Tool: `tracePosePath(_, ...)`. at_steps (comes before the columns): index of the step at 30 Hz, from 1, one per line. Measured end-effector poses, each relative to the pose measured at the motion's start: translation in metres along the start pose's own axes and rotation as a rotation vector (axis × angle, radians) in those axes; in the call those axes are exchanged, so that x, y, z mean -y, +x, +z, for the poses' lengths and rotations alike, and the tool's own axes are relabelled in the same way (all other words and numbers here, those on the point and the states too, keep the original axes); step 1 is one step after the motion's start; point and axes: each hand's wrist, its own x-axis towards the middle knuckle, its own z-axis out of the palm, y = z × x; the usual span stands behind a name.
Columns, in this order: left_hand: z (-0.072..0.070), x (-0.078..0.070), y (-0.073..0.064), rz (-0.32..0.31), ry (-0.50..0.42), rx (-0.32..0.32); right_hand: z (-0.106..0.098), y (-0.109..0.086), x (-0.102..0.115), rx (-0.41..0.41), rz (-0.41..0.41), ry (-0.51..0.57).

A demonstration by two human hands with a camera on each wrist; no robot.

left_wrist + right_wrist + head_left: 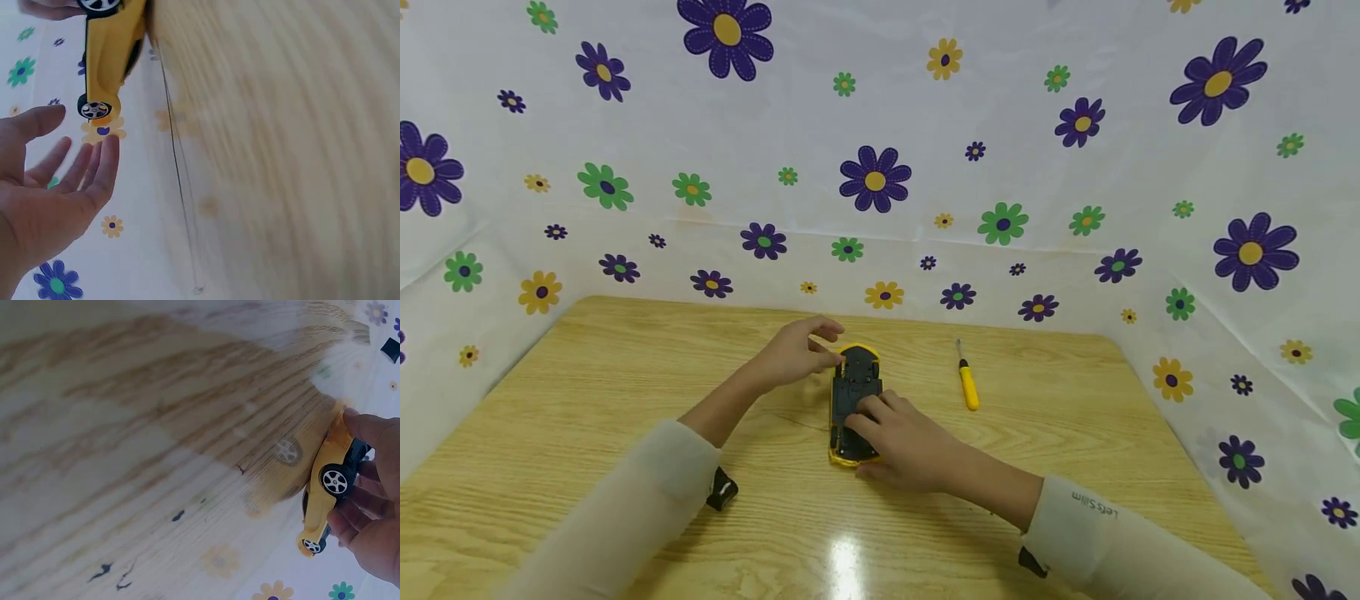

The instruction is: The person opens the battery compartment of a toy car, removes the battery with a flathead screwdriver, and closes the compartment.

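While the right hand (904, 446) grips the upturned toy car (847, 402) and the left hand (795, 353) hangs spread beside it, lopsided pressing could, I reckon, tip it.

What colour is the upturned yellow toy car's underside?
The underside is black, shown best in the head view.
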Motion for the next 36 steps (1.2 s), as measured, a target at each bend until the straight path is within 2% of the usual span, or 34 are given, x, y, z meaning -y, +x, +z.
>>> tracePosePath(4, -0.002, 0.004, -0.001, -0.144, -0.171, 0.047, 0.0, 0.0, 0.001, 0.001, 0.006, 0.003)
tracePosePath(7, -0.003, 0.005, -0.003, -0.226, -0.262, 0.087, 0.0, 0.001, 0.001, 0.0, 0.009, 0.007)
tracePosePath(10, -0.001, 0.003, -0.005, -0.291, -0.359, 0.118, 0.0, 0.002, 0.002, 0.002, 0.009, 0.013)
tracePosePath(13, 0.002, 0.002, -0.005, -0.328, -0.431, 0.133, -0.001, 0.002, 0.002, 0.007, 0.013, 0.017)
tracePosePath(17, 0.004, 0.002, -0.005, -0.339, -0.479, 0.137, -0.001, 0.002, 0.002, 0.016, 0.024, 0.019)
tracePosePath(24, 0.008, 0.007, -0.005, -0.311, -0.534, 0.159, 0.0, 0.001, 0.001, 0.007, 0.02, 0.022)
tracePosePath(33, 0.013, 0.007, -0.009, -0.314, -0.616, 0.254, -0.002, 0.001, 0.0, 0.038, 0.032, 0.037)
tracePosePath(36, 0.013, 0.01, -0.009, -0.302, -0.623, 0.261, -0.002, 0.001, 0.0, 0.042, 0.031, 0.044)
